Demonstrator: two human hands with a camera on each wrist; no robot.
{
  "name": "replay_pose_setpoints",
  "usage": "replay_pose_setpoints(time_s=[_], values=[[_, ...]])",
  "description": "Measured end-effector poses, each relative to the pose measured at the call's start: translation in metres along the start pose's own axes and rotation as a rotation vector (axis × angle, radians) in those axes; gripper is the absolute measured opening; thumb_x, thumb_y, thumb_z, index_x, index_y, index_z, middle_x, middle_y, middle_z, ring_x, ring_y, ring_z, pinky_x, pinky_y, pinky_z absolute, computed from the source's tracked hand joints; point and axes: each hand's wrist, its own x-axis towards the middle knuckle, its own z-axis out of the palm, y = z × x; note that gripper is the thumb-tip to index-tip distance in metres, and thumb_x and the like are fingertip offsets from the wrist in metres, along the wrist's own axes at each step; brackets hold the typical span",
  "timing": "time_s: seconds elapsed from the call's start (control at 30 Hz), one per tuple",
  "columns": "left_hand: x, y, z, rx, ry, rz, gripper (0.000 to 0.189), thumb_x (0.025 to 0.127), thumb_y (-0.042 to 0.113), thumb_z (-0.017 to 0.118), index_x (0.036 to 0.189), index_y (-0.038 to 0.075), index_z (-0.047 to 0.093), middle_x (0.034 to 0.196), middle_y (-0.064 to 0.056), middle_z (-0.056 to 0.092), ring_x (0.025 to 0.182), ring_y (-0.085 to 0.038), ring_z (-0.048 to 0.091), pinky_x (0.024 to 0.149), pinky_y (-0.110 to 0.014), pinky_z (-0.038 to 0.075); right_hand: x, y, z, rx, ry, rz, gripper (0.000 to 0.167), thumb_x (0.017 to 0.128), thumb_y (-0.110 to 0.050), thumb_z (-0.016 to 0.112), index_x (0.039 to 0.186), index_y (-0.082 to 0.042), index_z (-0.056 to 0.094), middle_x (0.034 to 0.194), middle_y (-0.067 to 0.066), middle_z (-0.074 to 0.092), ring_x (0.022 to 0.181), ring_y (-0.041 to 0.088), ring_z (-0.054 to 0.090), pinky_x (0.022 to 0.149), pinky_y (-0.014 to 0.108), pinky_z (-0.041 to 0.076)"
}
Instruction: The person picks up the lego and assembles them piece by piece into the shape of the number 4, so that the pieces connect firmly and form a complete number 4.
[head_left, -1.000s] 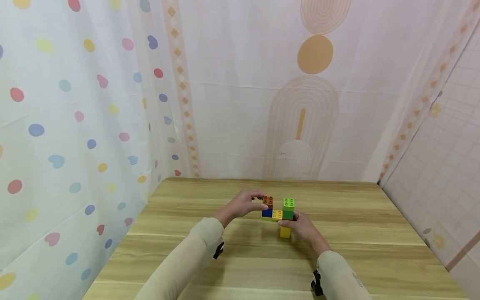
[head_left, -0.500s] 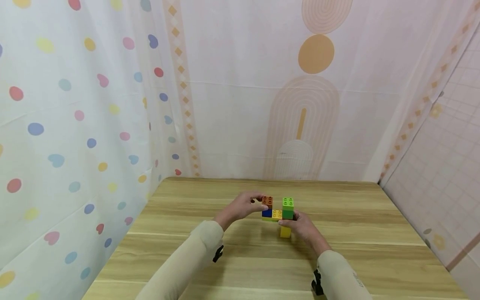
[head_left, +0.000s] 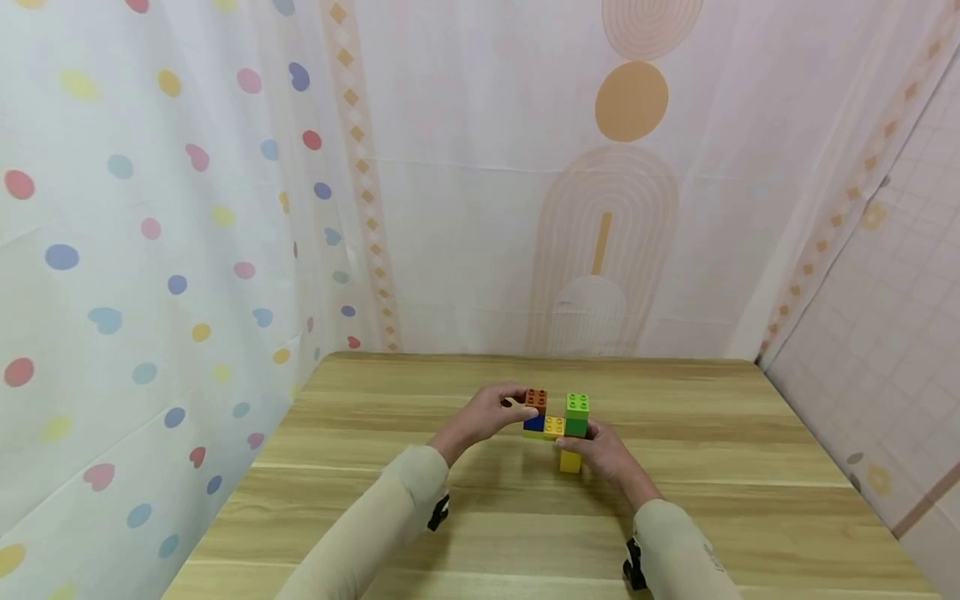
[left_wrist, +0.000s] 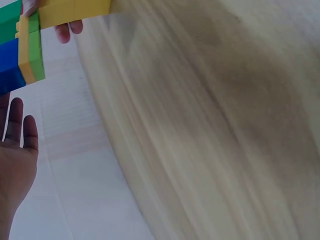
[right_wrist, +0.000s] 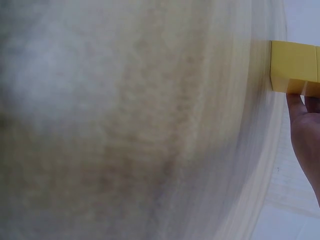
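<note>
A toy-brick build stands at the middle of the head view. On its left a reddish-brown brick [head_left: 536,399] sits above a blue brick [head_left: 533,422], with my left hand [head_left: 482,414] pinching that stack between thumb and fingers. A yellow brick [head_left: 554,426] with bare studs bridges to the right side. There, a light green brick [head_left: 577,404] tops a darker green one [head_left: 576,427], over a yellow column [head_left: 570,462]. Around the column, just below the green bricks, my right hand [head_left: 609,457] grips the build. In the right wrist view its fingers touch the yellow column [right_wrist: 294,61].
The wood-grain table [head_left: 480,533] spreads around the build on all sides. A dotted curtain [head_left: 150,300] hangs at the left, and a pale patterned curtain [head_left: 465,250] hangs behind the far table edge.
</note>
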Motion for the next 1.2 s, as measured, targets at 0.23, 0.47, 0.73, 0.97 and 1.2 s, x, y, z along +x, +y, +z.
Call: replay_pose_setpoints(time_s=[0.23, 0.47, 0.73, 0.97, 1.2], values=[[-0.002, -0.006, 0.005, 0.010, 0.032, -0.006, 0.036, 0.093, 0.035, 0.071, 0.122, 0.015, 0.071, 0.113, 0.000, 0.065, 0.103, -0.018, 0.058, 0.088, -0.039, 0.050, 0.002, 0.000, 0.000, 0.003, 0.002, -0.002, 0.046, 0.088, -0.034, 0.076, 0.123, -0.005, 0.065, 0.114, 0.004, 0.067, 0.109, 0.022, 0.058, 0.102, 0.052, 0.040], [-0.001, -0.011, 0.008, -0.014, 0.033, -0.019, 0.038, 0.091, 0.034, 0.073, 0.125, 0.015, 0.070, 0.107, 0.002, 0.066, 0.096, -0.015, 0.061, 0.082, -0.035, 0.053, 0.000, 0.000, -0.001, 0.006, 0.003, 0.010, 0.048, 0.088, -0.032, 0.077, 0.124, -0.004, 0.064, 0.118, 0.006, 0.067, 0.108, 0.023, 0.058, 0.100, 0.048, 0.041], [-0.006, -0.013, 0.012, -0.054, 0.015, -0.058, 0.037, 0.092, 0.031, 0.073, 0.125, 0.013, 0.069, 0.106, 0.001, 0.066, 0.097, -0.016, 0.061, 0.083, -0.035, 0.053, -0.001, -0.002, -0.001, 0.004, -0.006, -0.007, 0.044, 0.090, -0.030, 0.075, 0.124, -0.004, 0.064, 0.117, 0.006, 0.067, 0.109, 0.022, 0.058, 0.100, 0.048, 0.041], [-0.008, -0.015, 0.013, -0.035, 0.008, -0.061, 0.040, 0.093, 0.030, 0.072, 0.129, 0.013, 0.066, 0.109, 0.000, 0.067, 0.102, -0.018, 0.061, 0.087, -0.039, 0.052, -0.001, -0.002, 0.000, -0.016, 0.000, -0.005, 0.044, 0.091, -0.031, 0.074, 0.125, -0.005, 0.064, 0.117, 0.005, 0.066, 0.108, 0.022, 0.058, 0.100, 0.049, 0.041], [-0.014, -0.020, 0.016, -0.034, -0.001, -0.067, 0.046, 0.096, 0.023, 0.069, 0.139, 0.012, 0.058, 0.115, 0.000, 0.067, 0.107, -0.017, 0.061, 0.091, -0.038, 0.051, -0.002, -0.001, -0.001, -0.110, -0.006, -0.041, 0.038, 0.092, -0.029, 0.073, 0.121, -0.006, 0.066, 0.114, 0.005, 0.067, 0.103, 0.020, 0.061, 0.096, 0.046, 0.046]])
